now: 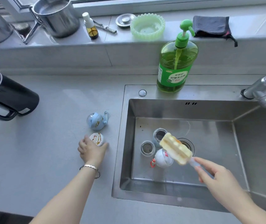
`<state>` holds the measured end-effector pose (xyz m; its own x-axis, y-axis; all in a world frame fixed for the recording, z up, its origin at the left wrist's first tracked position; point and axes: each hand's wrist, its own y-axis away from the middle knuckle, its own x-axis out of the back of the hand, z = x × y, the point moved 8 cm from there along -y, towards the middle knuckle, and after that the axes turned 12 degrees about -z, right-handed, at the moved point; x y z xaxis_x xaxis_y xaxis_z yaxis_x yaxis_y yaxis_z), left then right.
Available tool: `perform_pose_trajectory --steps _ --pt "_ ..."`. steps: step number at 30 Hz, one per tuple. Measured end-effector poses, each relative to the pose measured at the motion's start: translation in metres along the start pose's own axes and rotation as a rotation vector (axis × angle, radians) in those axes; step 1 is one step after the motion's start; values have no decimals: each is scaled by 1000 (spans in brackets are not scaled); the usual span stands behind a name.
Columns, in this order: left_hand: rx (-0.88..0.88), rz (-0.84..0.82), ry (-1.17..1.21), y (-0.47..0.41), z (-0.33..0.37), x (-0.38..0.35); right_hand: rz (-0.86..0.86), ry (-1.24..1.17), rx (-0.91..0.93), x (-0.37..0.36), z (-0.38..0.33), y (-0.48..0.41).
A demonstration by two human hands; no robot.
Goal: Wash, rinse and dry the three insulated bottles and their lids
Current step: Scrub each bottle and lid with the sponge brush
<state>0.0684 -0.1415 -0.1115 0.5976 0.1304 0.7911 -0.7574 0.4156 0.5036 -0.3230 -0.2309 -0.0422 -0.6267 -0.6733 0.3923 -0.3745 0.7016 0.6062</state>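
Note:
My left hand [92, 149] grips a white lid [97, 138] streaked with brown sauce on the counter left of the sink. Just behind it lies a blue lid [96, 121] with a strap, also stained. In the steel sink [209, 188] stand two open bottles, one blue-grey [158, 135] and one silver-rimmed [147, 148], beside a white lid [163, 158] with a red loop. My right hand [216, 173] holds the clear handle of a yellow sponge brush [175, 147], which hovers over the sink above the bottles.
A green dish soap pump bottle [175, 65] stands behind the sink, the faucet [261, 89] at the right. A black kettle [8, 96] sits at the left. The sill holds steel pots [56, 15], a small spray bottle [91, 26], a green dish [147, 26] and a dark cloth [211, 26].

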Motion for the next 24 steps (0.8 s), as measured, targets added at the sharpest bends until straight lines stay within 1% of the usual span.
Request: perform_pose_trajectory --steps 5,8,11,12,14,17,21,24 --pt "-34 -8 62 -11 1 0 20 14 0 -2 -1 6" --pt "-27 -15 60 5 -3 -4 30 -4 6 1 1 13" --pt "-81 -62 60 32 -2 -11 50 -27 24 7 2 24" --pt "-91 -83 94 43 0 -11 55 -32 27 8 3 27" --pt "-98 -122 235 65 8 -10 67 -41 33 12 6 34" --pt "-164 -268 422 107 37 -17 85 -64 41 18 8 44" --pt "-204 -643 795 171 80 -44 102 -97 47 25 14 57" --pt "-236 -815 913 203 96 -56 127 -112 43 33 22 65"
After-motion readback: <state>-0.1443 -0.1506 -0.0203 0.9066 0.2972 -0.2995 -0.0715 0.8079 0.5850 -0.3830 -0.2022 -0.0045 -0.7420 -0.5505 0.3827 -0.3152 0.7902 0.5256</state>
